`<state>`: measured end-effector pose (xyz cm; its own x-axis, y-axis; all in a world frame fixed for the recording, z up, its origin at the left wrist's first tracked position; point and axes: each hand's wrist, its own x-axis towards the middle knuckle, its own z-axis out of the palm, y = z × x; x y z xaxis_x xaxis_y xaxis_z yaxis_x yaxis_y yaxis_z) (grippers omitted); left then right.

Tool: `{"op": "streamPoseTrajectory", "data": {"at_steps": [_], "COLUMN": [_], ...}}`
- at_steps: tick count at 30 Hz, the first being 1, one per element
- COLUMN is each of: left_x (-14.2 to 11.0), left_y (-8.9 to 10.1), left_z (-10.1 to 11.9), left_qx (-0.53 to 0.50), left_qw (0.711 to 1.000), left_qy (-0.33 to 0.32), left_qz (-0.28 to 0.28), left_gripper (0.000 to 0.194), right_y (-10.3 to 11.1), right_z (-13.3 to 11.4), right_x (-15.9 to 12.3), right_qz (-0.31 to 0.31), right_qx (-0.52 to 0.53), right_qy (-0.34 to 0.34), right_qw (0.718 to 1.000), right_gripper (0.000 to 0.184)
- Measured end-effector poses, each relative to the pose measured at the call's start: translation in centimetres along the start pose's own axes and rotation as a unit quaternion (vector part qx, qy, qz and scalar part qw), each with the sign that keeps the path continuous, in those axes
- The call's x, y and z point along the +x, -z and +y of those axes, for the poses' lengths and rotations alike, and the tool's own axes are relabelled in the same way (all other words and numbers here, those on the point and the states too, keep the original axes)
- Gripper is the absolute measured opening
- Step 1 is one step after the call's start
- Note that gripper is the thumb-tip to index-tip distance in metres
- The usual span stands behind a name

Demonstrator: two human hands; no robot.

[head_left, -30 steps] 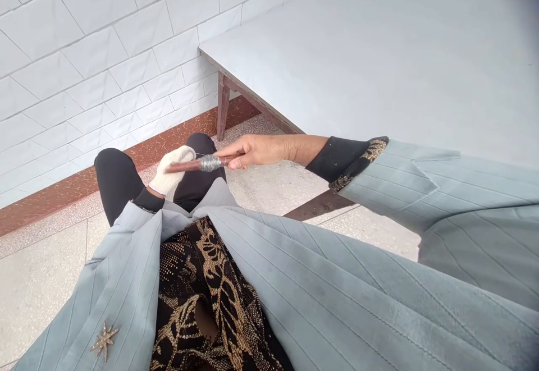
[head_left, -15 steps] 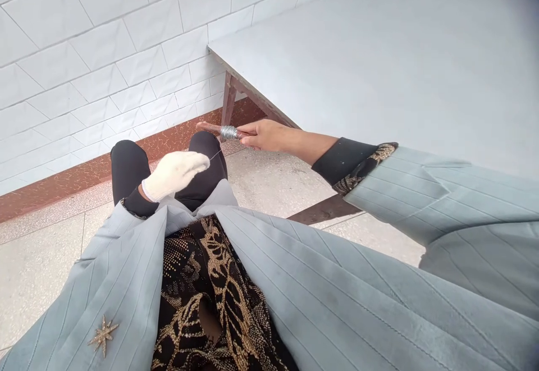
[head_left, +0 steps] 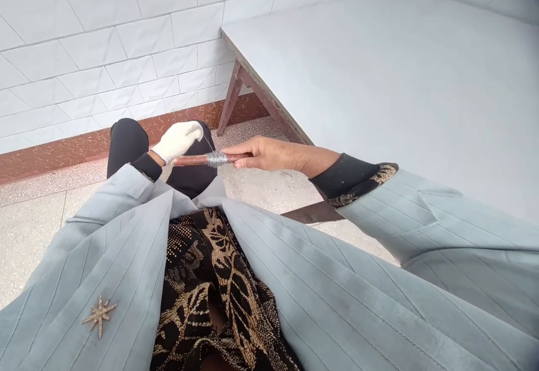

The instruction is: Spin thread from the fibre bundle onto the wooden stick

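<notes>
My right hand (head_left: 261, 154) is bare and closed round one end of a reddish-brown wooden stick (head_left: 191, 160). Silvery wire (head_left: 217, 159) is wound in a thick band about the middle of the stick, which lies almost level over my knees. From that band a thin strand runs up to my left hand (head_left: 179, 140), which wears a white knitted glove. Its gloved fingers are curled together on the strand, just above the stick's free end. Whether the glove touches the stick I cannot tell.
A broad pale table (head_left: 357, 73) with a brown wooden leg (head_left: 230, 99) stands to the right, its near edge close to my right forearm. White wall tiles (head_left: 138, 40) rise in front, above a reddish-brown skirting. Speckled flooring (head_left: 261, 188) lies below my black-clad knees (head_left: 128, 143).
The stick swung up and away from the gloved hand, then came back down level beside it. My left hand first dropped below the stick and is now above it.
</notes>
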<state>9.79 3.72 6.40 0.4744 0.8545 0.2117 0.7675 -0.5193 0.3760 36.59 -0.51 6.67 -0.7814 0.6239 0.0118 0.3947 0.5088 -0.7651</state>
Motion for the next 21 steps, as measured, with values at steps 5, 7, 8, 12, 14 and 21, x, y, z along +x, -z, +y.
{"op": "streamPoseTrajectory", "data": {"at_steps": [5,7,8,12,14,21], "left_x": [-1.6,-2.4,-2.8,-3.8,-4.0,-1.6], "left_y": [-3.1,-3.3,-3.1,-1.3,0.0,2.3], "left_z": [0.2,1.2,1.7,3.3,3.7,2.8], "left_qx": [0.019,0.048,0.070,0.167,0.206,0.183], "left_qw": [0.994,0.981,0.975,0.962,0.959,0.969], "left_qy": [-0.048,-0.108,-0.132,-0.166,-0.166,-0.161], "left_qz": [-0.100,-0.152,-0.165,-0.136,-0.104,-0.045], "left_gripper": [0.026,0.024,0.024,0.026,0.027,0.025], "right_y": [0.1,0.3,0.5,1.1,1.2,0.7], "right_z": [1.3,1.9,2.2,3.0,3.1,2.4], "right_x": [0.4,0.6,0.6,0.5,0.3,-0.5], "right_qz": [0.237,0.280,0.290,0.255,0.186,-0.144], "right_qx": [0.108,0.132,0.130,0.015,-0.063,0.012], "right_qy": [0.035,0.019,-0.003,-0.130,-0.175,-0.096], "right_qw": [0.965,0.951,0.948,0.958,0.965,0.985], "right_gripper": [0.036,0.029,0.026,0.013,0.008,0.040]}}
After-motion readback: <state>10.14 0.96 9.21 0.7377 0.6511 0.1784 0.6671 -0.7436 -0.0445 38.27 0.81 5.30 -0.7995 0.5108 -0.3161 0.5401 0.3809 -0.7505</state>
